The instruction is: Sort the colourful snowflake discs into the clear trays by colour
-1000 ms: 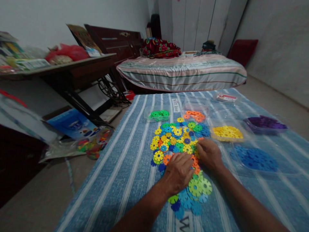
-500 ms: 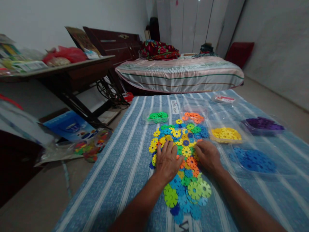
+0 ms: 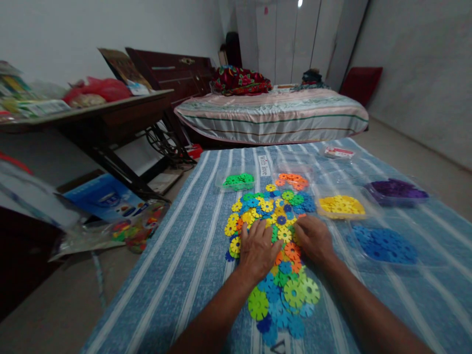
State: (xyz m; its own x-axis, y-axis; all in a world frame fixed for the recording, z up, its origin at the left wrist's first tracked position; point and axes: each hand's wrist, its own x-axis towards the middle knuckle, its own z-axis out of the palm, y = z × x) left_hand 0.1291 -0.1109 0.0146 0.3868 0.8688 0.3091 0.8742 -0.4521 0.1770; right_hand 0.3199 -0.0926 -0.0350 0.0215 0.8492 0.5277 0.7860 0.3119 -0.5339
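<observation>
A loose pile of notched plastic discs (image 3: 284, 233) in yellow, blue, green and orange lies on the striped cloth. My left hand (image 3: 258, 250) rests on the left side of the pile, palm down, with its fingers stretched out over the discs. At the pile's right edge, my right hand (image 3: 314, 240) is closed, its fingers curled inward. Whatever is in those fingers is hidden from view. Larger lime green discs (image 3: 258, 304) and blue ones spread out between my forearms.
Clear tubs hold sorted discs: green (image 3: 239, 181), orange (image 3: 292, 181), yellow (image 3: 341, 205), purple (image 3: 396, 190) and blue (image 3: 383, 244). A lidded clear box (image 3: 338, 152) sits at the back. Beyond the cloth-covered table (image 3: 177, 236) stand a bed (image 3: 269, 118) and a sewing-machine table (image 3: 121, 105).
The camera view has shifted slightly. My left hand has drawn back a little toward me over the pile; my right hand stays closed at the right edge.
</observation>
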